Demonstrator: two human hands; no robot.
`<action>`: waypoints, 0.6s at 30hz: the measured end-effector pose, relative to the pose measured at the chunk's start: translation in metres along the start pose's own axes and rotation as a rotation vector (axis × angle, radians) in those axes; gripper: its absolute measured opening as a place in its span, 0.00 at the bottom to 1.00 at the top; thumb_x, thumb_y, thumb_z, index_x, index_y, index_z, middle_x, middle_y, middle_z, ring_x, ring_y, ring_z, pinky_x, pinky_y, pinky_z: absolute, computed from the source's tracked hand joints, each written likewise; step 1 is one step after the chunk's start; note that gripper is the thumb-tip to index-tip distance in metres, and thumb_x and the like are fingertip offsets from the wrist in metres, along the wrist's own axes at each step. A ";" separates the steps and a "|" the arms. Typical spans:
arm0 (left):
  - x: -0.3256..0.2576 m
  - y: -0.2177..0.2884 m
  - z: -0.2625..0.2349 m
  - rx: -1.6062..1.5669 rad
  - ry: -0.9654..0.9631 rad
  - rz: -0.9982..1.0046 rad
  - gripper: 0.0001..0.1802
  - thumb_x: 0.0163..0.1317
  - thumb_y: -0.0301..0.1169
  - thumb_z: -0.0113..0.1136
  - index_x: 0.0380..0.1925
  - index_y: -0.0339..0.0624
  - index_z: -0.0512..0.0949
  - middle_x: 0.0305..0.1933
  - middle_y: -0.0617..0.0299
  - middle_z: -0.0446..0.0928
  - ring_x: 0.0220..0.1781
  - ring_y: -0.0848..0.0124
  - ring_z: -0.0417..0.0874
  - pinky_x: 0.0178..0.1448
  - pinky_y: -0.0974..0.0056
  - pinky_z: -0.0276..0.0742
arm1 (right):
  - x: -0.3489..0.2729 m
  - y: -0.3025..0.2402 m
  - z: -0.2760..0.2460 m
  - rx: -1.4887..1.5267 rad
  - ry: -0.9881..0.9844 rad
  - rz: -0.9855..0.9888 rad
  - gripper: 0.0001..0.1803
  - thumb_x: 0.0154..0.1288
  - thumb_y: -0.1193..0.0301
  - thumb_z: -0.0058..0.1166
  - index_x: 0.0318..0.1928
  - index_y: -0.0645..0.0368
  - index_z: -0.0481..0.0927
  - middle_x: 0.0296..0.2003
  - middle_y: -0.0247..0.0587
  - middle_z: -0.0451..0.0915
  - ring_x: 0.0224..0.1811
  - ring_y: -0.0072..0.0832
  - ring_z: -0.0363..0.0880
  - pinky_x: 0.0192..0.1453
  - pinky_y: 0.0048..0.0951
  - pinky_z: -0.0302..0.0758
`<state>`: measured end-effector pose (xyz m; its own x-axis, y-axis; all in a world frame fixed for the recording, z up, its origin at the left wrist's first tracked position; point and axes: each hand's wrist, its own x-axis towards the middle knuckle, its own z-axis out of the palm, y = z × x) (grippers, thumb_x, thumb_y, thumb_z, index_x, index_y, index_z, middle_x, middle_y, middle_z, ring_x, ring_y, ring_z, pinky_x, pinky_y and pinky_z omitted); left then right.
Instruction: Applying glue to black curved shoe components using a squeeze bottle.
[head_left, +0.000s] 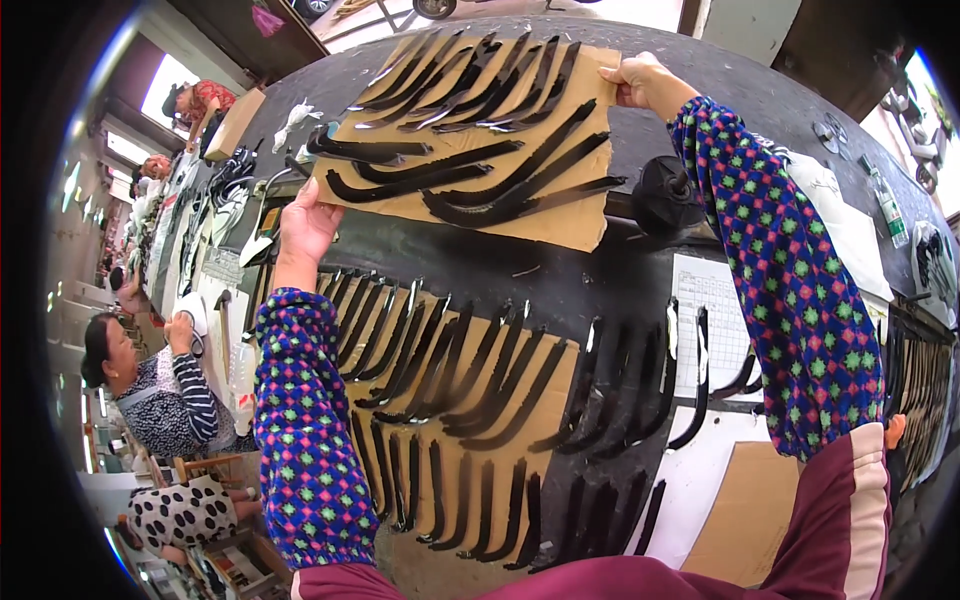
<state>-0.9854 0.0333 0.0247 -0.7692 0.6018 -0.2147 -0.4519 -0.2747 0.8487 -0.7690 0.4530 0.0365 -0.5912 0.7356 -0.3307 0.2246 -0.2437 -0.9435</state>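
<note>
At upper centre, a flat brown cardboard sheet (580, 226) is carrying glossy, curved black strips (505, 210) in rough rows. The left hand (308, 225) is pinching its near left corner, thumb on top; the right hand (643, 80) is gripping its far right corner. Fingers underneath are probably bracing the board, though it is hiding them. The step in hand seems to be shifting the loaded sheet; setting it down would call for both hands keeping it level. Below, a dark grey worktable (480, 262) is supporting a second strip-covered cardboard sheet (562, 395). Farther left, a person in striped sleeves (150, 400) is facing the table.
</note>
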 end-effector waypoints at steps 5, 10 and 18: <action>0.021 -0.047 0.003 -0.005 0.002 -0.021 0.20 0.60 0.34 0.51 0.53 0.48 0.66 0.51 0.63 0.71 0.53 0.65 0.69 0.57 0.58 0.63 | 0.032 0.027 -0.016 -0.076 0.017 0.070 0.10 0.57 0.75 0.54 0.38 0.67 0.72 0.32 0.42 0.78 0.32 0.34 0.80 0.36 0.38 0.80; 0.030 -0.066 0.003 -0.008 0.022 -0.059 0.23 0.58 0.31 0.53 0.54 0.48 0.64 0.53 0.61 0.69 0.54 0.62 0.69 0.59 0.54 0.63 | 0.049 0.041 -0.022 -0.119 0.003 0.144 0.08 0.59 0.75 0.50 0.38 0.67 0.72 0.31 0.42 0.78 0.32 0.35 0.80 0.36 0.41 0.79; 0.038 -0.082 0.005 -0.012 0.017 -0.083 0.21 0.59 0.31 0.51 0.54 0.46 0.65 0.53 0.60 0.70 0.54 0.62 0.70 0.59 0.54 0.64 | 0.071 0.060 -0.040 -0.017 -0.052 0.235 0.06 0.59 0.77 0.49 0.36 0.67 0.73 0.31 0.42 0.78 0.32 0.34 0.79 0.39 0.40 0.78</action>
<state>-0.9754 0.0827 -0.0511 -0.7364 0.6100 -0.2926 -0.5199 -0.2334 0.8217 -0.7664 0.5154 -0.0427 -0.5599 0.6263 -0.5425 0.3740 -0.3932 -0.8399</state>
